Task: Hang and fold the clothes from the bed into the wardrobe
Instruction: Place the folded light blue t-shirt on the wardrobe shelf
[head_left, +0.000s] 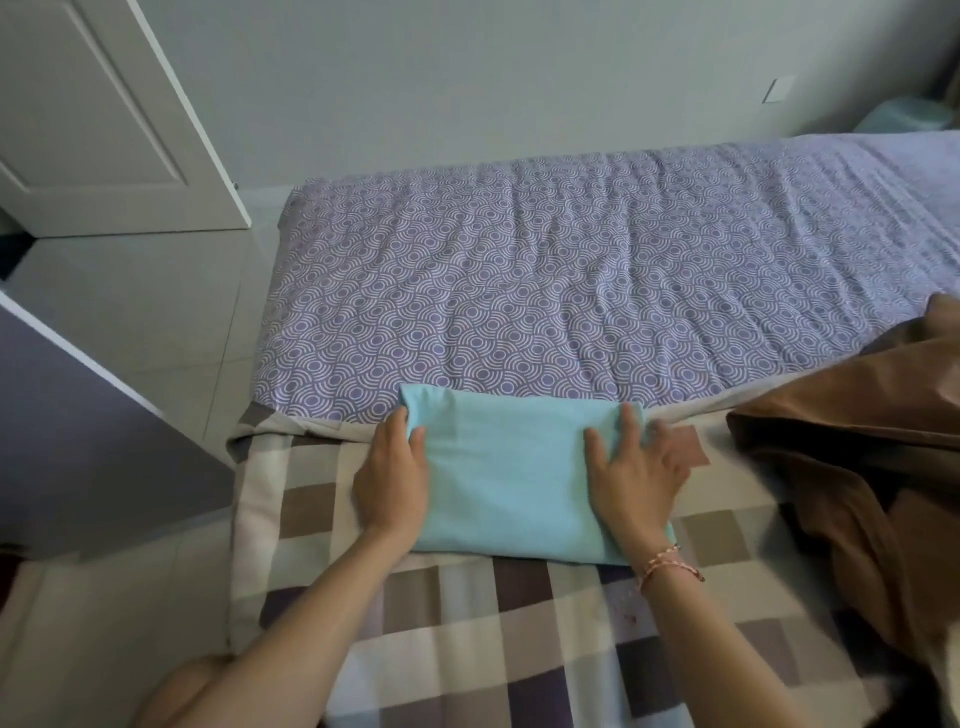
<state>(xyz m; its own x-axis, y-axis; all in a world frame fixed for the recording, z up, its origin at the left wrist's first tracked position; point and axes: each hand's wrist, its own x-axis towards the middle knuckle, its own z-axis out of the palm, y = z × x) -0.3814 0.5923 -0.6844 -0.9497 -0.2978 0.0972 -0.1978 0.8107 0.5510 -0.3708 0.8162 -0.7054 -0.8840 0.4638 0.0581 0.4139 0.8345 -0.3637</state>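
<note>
A light blue garment (511, 480), folded into a rectangle, lies on the bed where the checked blanket (467, 613) meets the purple patterned sheet (545, 291). My left hand (389, 478) grips the fold's left edge, thumb on top and fingers tucked at the side. My right hand (636, 475) lies on the right edge with fingers spread flat over the cloth. A brown garment (862, 447) lies crumpled on the bed to the right.
A white wardrobe door (109, 114) stands open at the far left, with a grey-purple panel (78, 441) nearer on the left. Pale floor tiles (156, 322) run between them and the bed. The wall lies beyond the bed.
</note>
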